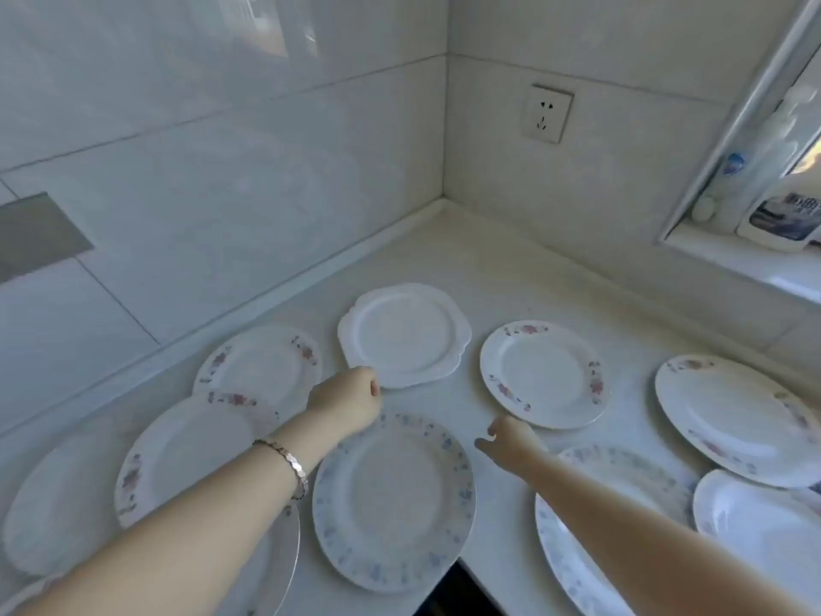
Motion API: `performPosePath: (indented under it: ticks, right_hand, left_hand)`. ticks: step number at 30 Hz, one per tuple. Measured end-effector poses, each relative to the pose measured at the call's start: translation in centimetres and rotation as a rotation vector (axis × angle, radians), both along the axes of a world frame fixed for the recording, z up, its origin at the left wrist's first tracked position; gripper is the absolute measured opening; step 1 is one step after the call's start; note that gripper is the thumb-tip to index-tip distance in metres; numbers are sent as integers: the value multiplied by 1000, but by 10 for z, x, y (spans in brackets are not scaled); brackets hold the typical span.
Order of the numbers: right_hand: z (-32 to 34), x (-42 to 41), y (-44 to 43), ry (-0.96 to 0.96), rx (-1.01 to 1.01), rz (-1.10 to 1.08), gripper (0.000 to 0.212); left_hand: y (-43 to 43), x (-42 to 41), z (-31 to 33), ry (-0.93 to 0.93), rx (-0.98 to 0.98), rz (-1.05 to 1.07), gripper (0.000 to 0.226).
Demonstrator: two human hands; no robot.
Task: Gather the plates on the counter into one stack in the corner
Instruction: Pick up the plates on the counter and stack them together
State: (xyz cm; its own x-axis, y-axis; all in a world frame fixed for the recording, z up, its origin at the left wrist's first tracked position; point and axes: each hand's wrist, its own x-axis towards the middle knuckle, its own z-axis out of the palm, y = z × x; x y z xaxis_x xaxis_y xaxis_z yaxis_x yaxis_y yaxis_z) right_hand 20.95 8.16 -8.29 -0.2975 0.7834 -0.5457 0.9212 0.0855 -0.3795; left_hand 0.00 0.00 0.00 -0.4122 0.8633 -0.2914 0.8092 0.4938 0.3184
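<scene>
Currently | counter (502,277): I see plates (737,420) laid out flat, short of the corner | scalloped plate (404,335) nearest the corner, pink-flowered plate (544,375) right of it, blue-flowered plate (393,500) at the front edge | left hand (351,397): fingers curled, pinching scalloped plate's near rim | right hand (506,437): fingers loose, holding nothing, just beside pink-flowered plate
</scene>
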Motion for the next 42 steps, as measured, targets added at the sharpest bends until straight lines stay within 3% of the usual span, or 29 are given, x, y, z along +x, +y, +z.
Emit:
performPosePath:
  ticks: [4,10,13,18,21,25,27,30,34,42]
  right_hand:
    - [-22,-17,-10,80,-224,-96,31]
    - [-29,-30,-8,103,-293,-106,31]
    - [-21,-24,0,297,-382,-238,21]
    - [17,-3,31,447,-178,-331,29]
    - [50,10,54,517,-97,-384,23]
    - [69,19,78,609,74,-476,19]
    - [64,23,83,653,131,-553,21]
    - [54,28,78,762,174,-719,22]
    - [45,39,73,843,219,-883,28]
    - [55,48,60,882,263,-883,29]
  left_hand:
    - [-5,-9,-24,-40,-76,59,13]
    - [-3,-27,-53,-118,-46,179,13]
    - [5,-39,-66,-236,-1,283,17]
    - [44,-58,-79,-406,120,530,18]
    - [74,-64,-89,-516,119,732,11]
    - [101,-59,-111,-981,127,1084,16]
    - [111,-52,-116,-1122,208,1190,31]
    - [117,-47,-122,-1111,294,1220,48]
    - [104,-38,-120,-1088,273,1203,50]
    - [29,-14,-119,-939,162,1194,41]
